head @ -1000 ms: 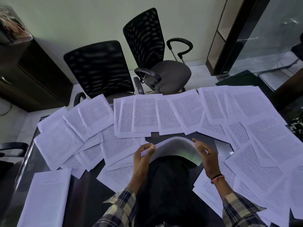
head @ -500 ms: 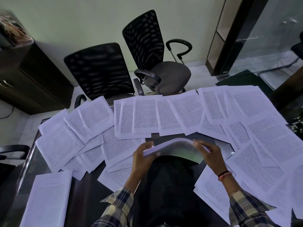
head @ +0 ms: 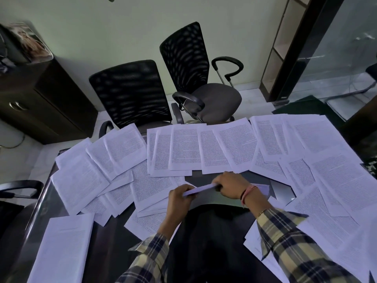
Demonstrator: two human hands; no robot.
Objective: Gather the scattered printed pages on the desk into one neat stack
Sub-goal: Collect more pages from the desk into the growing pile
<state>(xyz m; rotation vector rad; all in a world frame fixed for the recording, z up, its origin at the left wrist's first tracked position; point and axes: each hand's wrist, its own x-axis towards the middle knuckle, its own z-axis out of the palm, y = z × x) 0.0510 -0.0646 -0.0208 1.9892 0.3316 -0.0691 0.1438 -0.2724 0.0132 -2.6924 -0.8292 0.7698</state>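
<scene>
Head view, looking down on a dark glass-topped counter (head: 206, 180) almost wholly covered by printed pages (head: 185, 148). Both hands hold a thin sheaf of pages (head: 201, 189) just above the counter's near middle, seen nearly edge-on, so its print and page count cannot be read. Its long axis runs from about 8 o'clock to 2 o'clock, the right end slightly higher in frame. The left hand (head: 180, 198) grips the 8 o'clock end, fingers curled round the edge; the right hand (head: 230, 185) grips the 2 o'clock end from above, knuckles toward the camera, and covers that end of the sheaf. Fingertips of both hands are hidden behind the paper.

A dark garment on the person's front (head: 210, 242) blocks the near middle of the counter and whatever lies beneath it. Plaid sleeves (head: 289, 248) cover part of the pages at 4 o'clock. Loose pages fan across the counter from 9 o'clock through 12 to 3 o'clock, overlapping, with lower sheets partly covered. A squared stack (head: 61, 248) lies at 8 o'clock, its near end cut off by the frame; pages at the right edge are also cut off.

Two mesh-backed office chairs (head: 130, 92) stand beyond the far edge. A dark cabinet (head: 40, 103) is at 10 o'clock; the item on top is blurred.
</scene>
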